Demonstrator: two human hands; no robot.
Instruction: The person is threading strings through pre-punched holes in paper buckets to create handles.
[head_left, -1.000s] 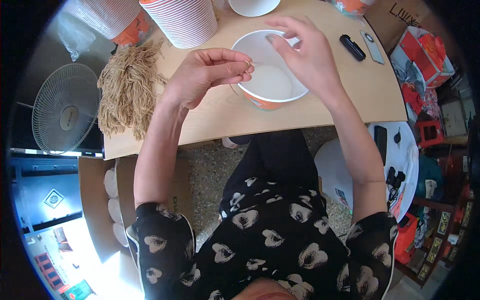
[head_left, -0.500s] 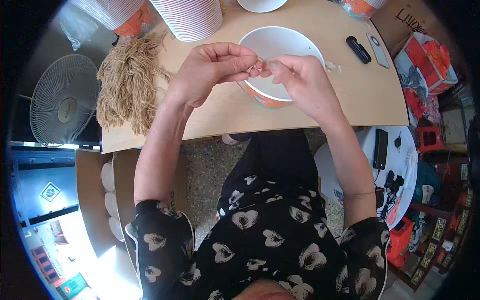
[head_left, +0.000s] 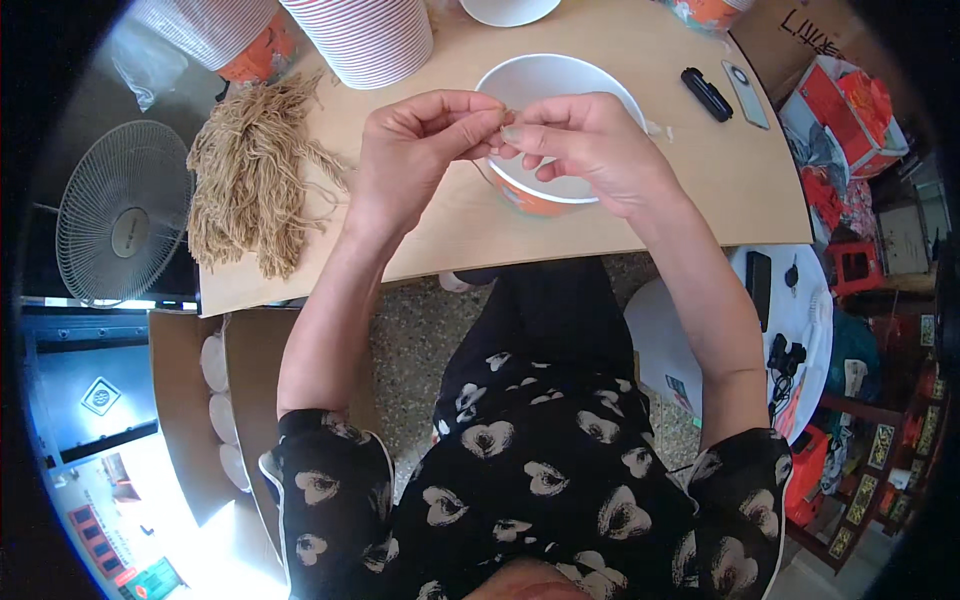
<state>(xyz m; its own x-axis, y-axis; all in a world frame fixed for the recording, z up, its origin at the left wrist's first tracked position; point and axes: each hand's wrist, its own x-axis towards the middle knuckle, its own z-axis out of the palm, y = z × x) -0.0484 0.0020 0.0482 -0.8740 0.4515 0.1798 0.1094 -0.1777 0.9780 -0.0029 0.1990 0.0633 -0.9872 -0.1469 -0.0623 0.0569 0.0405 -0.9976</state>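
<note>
Above a white paper bucket (head_left: 540, 75) with an orange printed side, my two hands meet fingertip to fingertip. My left hand (head_left: 415, 145) is closed in a pinch, thumb against forefinger, on a thin strand of cord (head_left: 478, 168) that shows only below the fingers. From the other side my right hand (head_left: 595, 150) pinches at the same spot, its thumb and forefinger together; the fingers mostly hide what lies between them. A loose bundle of tan cords (head_left: 255, 180) rests on the table left of my left wrist.
Stacked paper buckets (head_left: 362, 40) stand at the back of the table (head_left: 430, 235). A black pen-like case (head_left: 707, 95) and a phone (head_left: 745, 95) lie at the right. A fan (head_left: 125, 220) stands left, above an open carton (head_left: 190, 400). A round white stool (head_left: 660, 350) is on the right.
My right hand has rolled slightly, its fingers now curled more beneath the thumb. The small loop of cord that showed between the fingertips is now mostly covered. The view has shifted a little.
</note>
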